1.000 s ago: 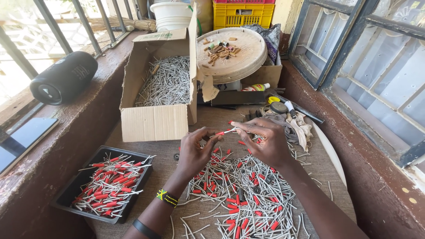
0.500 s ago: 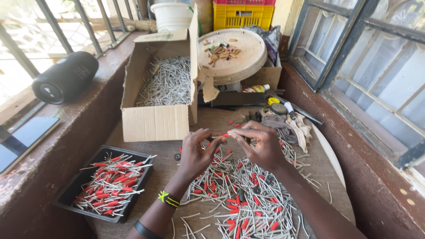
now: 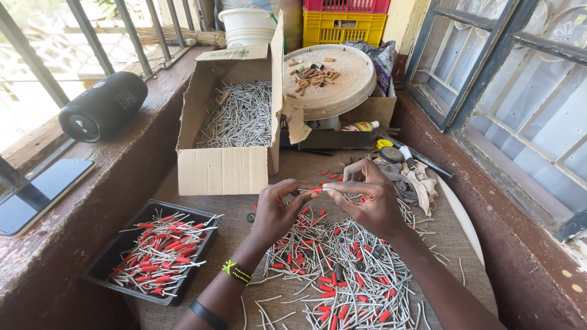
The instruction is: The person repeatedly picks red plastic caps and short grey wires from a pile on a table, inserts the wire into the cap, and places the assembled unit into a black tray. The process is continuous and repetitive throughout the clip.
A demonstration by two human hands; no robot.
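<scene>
Between fingertips, apparently red-tipped pin (image 3: 315, 191)

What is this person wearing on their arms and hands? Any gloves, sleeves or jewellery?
No gloves or sleeves show: both the left hand and the right hand are bare, as are the forearms. The left wrist carries a beaded bracelet in yellow, green and black, and further up the same forearm sits a plain dark band. Nothing is visible on the right wrist.

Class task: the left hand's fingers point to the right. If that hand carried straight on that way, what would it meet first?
Most likely the right hand: the left hand faces it fingertip to fingertip, sharing a small red-tipped pin.
</scene>
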